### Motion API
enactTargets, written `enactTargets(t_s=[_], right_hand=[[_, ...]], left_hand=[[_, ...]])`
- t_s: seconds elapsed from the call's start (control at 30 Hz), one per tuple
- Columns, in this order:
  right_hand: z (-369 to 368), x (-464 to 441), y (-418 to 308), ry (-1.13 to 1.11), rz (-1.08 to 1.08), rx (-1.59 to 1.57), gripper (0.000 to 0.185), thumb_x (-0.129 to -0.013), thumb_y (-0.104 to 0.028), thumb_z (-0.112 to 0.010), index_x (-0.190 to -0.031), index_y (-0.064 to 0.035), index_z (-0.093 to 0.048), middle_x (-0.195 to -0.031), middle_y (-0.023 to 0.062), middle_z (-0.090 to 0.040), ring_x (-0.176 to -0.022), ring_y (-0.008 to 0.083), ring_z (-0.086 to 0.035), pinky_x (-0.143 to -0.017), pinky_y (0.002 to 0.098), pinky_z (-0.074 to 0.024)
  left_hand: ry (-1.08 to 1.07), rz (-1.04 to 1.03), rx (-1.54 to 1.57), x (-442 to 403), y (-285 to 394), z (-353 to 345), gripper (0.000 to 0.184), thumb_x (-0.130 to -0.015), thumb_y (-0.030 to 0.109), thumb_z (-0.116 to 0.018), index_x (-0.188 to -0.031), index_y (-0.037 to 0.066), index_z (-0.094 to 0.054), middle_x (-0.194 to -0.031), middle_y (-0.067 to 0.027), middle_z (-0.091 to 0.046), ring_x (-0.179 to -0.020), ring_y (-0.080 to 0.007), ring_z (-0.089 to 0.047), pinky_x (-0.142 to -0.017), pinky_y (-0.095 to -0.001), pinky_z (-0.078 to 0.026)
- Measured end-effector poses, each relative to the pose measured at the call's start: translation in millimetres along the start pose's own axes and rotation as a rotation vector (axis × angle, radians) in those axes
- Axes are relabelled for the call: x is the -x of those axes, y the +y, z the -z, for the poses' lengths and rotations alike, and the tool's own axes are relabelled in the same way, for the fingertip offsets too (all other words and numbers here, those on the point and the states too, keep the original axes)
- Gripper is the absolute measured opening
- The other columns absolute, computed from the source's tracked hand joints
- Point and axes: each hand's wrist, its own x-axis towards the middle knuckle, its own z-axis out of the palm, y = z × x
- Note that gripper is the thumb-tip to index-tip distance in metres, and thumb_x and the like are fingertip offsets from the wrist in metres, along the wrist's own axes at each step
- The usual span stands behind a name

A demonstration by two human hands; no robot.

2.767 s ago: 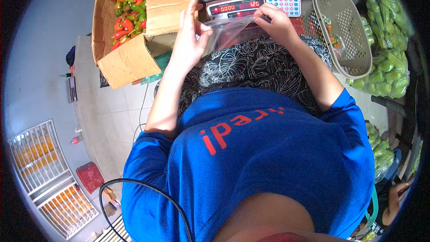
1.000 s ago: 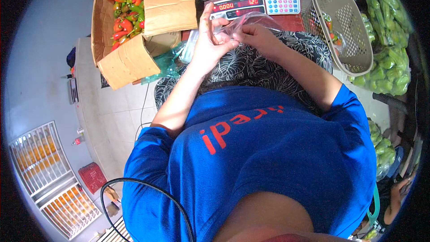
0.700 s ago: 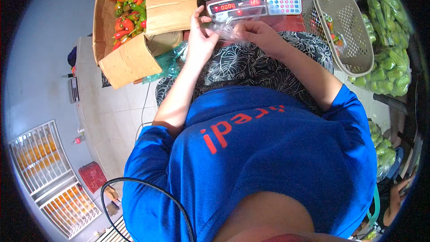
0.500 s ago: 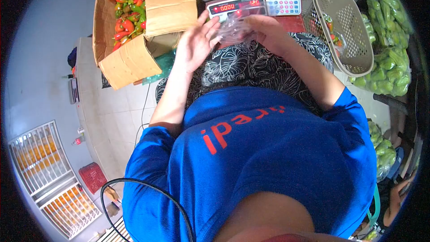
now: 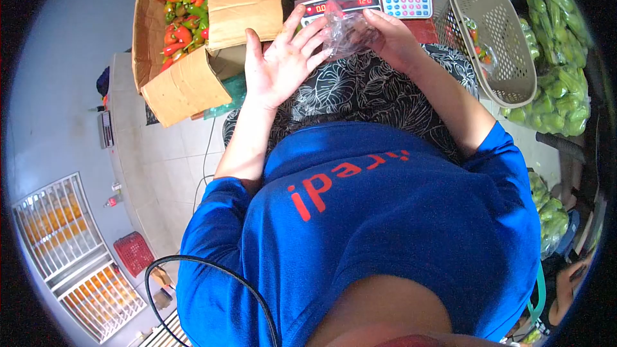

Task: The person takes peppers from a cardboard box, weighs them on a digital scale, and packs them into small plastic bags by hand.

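A clear plastic bag (image 5: 347, 33) is bunched in my right hand (image 5: 395, 42), its thin film hanging over toward the left. My left hand (image 5: 283, 67) is spread with the palm up, its fingertips at the bag's left edge; whether they touch the film I cannot tell. Behind both hands stands a digital scale (image 5: 406, 4) with a red lit display, partly covered by the bag, and a bare metal plate on top. Left of my left hand, an open cardboard box (image 5: 244, 6) holds many red and green peppers (image 5: 183, 32).
A beige perforated basket (image 5: 498, 38) with bagged peppers leans at the right. Beyond it lie plastic bags of green vegetables (image 5: 556, 99). A red crate (image 5: 133, 254) and a white barred grille (image 5: 64, 218) are far left. Another person's arm (image 5: 565, 289) shows at the lower right.
My left hand has turned further open, fingers spreading and thumb moving out to the left. The bag in my right hand has shifted slightly right and spread upward over the display.
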Motion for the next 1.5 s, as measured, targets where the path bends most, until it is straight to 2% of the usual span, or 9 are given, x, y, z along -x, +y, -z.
enactTargets(t_s=[0.33,0.43,0.47,0.57,0.7,0.87,1.0,1.3,1.5], right_hand=[[-6,0,2,-0.142,-0.030,0.104,0.029,-0.095,-0.026,-0.045,-0.101,0.0002,-0.057,-0.092,0.0084,-0.062,-0.085,0.0169,-0.060,-0.080,0.0302,-0.0470],[-4,1,9,-0.162,-0.036,0.311,0.029,-0.095,-0.025,-0.046,-0.103,0.0004,-0.056,-0.095,0.0077,-0.061,-0.090,0.0160,-0.058,-0.083,0.0293,-0.0458],[-4,2,11,-0.159,-0.033,0.390,0.029,-0.095,-0.026,-0.046,-0.103,0.0007,-0.056,-0.095,0.0078,-0.060,-0.091,0.0159,-0.058,-0.084,0.0293,-0.0457],[-6,4,8,-0.165,-0.039,0.358,0.029,-0.094,-0.026,-0.048,-0.102,0.0003,-0.056,-0.097,0.0081,-0.060,-0.093,0.0145,-0.057,-0.085,0.0288,-0.0452],[-19,4,2,-0.041,-0.098,-0.016,0.028,-0.093,-0.025,-0.049,-0.096,0.0009,-0.059,-0.089,0.0058,-0.061,-0.076,0.0124,-0.057,-0.069,0.0253,-0.0465],[-4,3,2,-0.208,-0.153,0.104,0.026,-0.090,-0.028,-0.053,-0.091,-0.0023,-0.058,-0.078,0.0014,-0.058,-0.068,0.0097,-0.054,-0.058,0.0223,-0.0413],[-12,4,9,-0.175,-0.050,0.514,0.020,-0.086,-0.026,-0.060,-0.087,-0.0067,-0.056,-0.070,-0.0032,-0.051,-0.062,0.0053,-0.047,-0.056,0.0200,-0.0380],[-9,2,22,-0.051,0.104,1.091,0.019,-0.083,-0.024,-0.060,-0.089,-0.0074,-0.064,-0.073,0.0055,-0.062,-0.070,0.0130,-0.059,-0.065,0.0294,-0.0468],[2,-8,21,0.111,-0.061,0.032,0.024,-0.091,-0.021,-0.050,-0.096,-0.0009,-0.062,-0.091,0.0076,-0.064,-0.082,0.0158,-0.062,-0.076,0.0298,-0.0497]], left_hand=[[0.175,-0.190,-0.348,-6,-16,25,0.083,-0.081,0.062,-0.051,-0.142,0.012,-0.026,-0.137,-0.0169,-0.039,-0.120,-0.0275,-0.043,-0.101,-0.0449,-0.034],[0.164,-0.253,-0.812,-7,-36,33,0.066,-0.085,0.028,-0.064,-0.137,0.006,-0.030,-0.124,-0.0121,-0.050,-0.111,-0.0206,-0.050,-0.097,-0.0363,-0.038],[0.240,-0.273,-0.964,-9,-40,39,0.056,-0.079,0.007,-0.067,-0.128,0.005,-0.040,-0.095,-0.0024,-0.057,-0.088,-0.0107,-0.055,-0.080,-0.0249,-0.043],[0.294,-0.269,-1.080,-8,-39,34,0.045,-0.077,0.000,-0.065,-0.118,0.003,-0.047,-0.071,0.0071,-0.046,-0.066,-0.0018,-0.045,-0.063,-0.0166,-0.037],[0.455,-0.263,-1.158,-13,-34,58,0.032,-0.080,-0.001,-0.063,-0.109,0.003,-0.052,-0.065,0.0090,-0.036,-0.059,0.0000,-0.036,-0.057,-0.0162,-0.033],[0.439,-0.319,-1.046,-10,-32,72,0.017,-0.090,0.014,-0.054,-0.103,0.003,-0.053,-0.092,-0.0033,-0.062,-0.079,-0.0085,-0.058,-0.068,-0.0229,-0.048],[0.391,-0.167,-0.351,-11,-29,42,0.015,-0.092,0.012,-0.047,-0.105,0.003,-0.050,-0.100,-0.0106,-0.060,-0.087,-0.0204,-0.062,-0.085,-0.0390,-0.052],[0.342,-0.082,-0.105,-6,-36,49,0.010,-0.092,0.015,-0.051,-0.099,0.008,-0.052,-0.080,0.0000,-0.056,-0.064,-0.0105,-0.054,-0.055,-0.0240,-0.046],[0.261,-0.044,-0.614,-8,-33,69,0.017,-0.087,0.011,-0.059,-0.101,0.005,-0.051,-0.079,0.0010,-0.057,-0.065,-0.0076,-0.052,-0.057,-0.0205,-0.043]])
